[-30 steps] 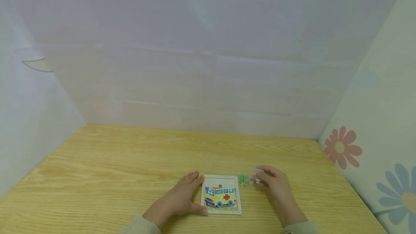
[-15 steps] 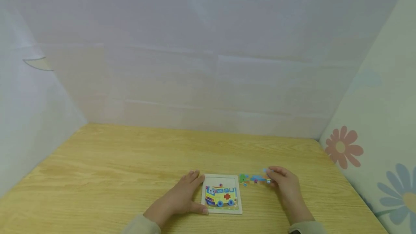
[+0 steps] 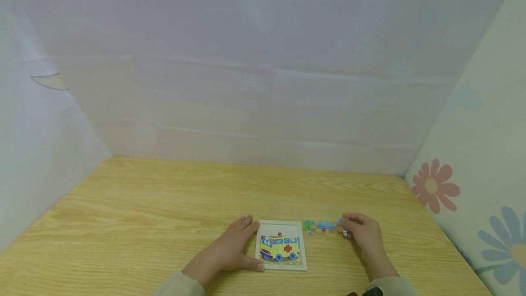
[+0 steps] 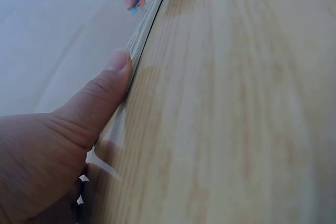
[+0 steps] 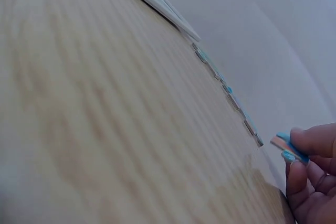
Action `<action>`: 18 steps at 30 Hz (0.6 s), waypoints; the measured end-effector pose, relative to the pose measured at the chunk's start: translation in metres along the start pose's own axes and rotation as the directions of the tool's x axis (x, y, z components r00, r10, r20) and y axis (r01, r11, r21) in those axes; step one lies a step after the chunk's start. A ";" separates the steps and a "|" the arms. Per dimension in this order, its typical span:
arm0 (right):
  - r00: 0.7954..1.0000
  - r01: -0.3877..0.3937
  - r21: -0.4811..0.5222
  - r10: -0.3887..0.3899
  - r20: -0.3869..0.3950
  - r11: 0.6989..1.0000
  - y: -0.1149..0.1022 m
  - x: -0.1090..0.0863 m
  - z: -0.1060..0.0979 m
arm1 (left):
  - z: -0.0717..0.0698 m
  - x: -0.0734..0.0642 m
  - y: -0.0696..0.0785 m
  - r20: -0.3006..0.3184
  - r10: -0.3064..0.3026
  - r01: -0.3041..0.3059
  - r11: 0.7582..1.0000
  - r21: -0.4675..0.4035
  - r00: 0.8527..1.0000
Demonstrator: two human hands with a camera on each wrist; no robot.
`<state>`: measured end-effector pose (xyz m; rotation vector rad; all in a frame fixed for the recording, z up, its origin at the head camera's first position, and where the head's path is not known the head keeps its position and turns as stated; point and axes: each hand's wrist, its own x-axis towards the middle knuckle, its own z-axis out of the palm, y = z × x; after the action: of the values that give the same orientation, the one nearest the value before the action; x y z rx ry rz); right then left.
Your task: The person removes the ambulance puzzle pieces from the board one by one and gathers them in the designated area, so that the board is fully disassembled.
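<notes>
A square wooden puzzle frame (image 3: 302,246) lies on the table in the head view, with a yellow ambulance picture (image 3: 277,247) in its lower part and a bare upper strip. My left hand (image 3: 232,248) rests along its left side, fingers near the top corner, thumb touching the lower edge; the left wrist view shows the thumb (image 4: 105,87) against that edge. Right of the frame, my right hand (image 3: 365,236) pinches a small blue and orange puzzle piece (image 5: 286,144) between thumb and fingers. The right wrist view shows this piece tilted, apart from the flat ones.
Loose puzzle pieces lie in a row beyond the frame's upper right corner, a green one (image 3: 307,225) and a blue one (image 3: 325,225) among them. White sheets enclose the wooden table (image 3: 185,195), with printed flowers (image 3: 430,186) on the right one.
My right hand has moved to the right, away from the frame, with a puzzle piece in its fingers, uncovering more of the row of pieces. The left hand stays at the frame.
</notes>
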<state>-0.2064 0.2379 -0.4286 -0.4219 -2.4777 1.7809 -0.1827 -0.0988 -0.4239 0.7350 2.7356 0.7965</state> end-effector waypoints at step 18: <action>0.989 0.149 -0.483 -0.134 0.066 0.863 -0.012 0.004 0.003 | 0.002 0.000 -0.002 0.000 -0.007 0.007 1.000 0.007 1.000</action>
<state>-0.2127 0.2328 -0.4190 -0.2237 -2.8805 1.0984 -0.1830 -0.0993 -0.4261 0.7261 2.7408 0.7859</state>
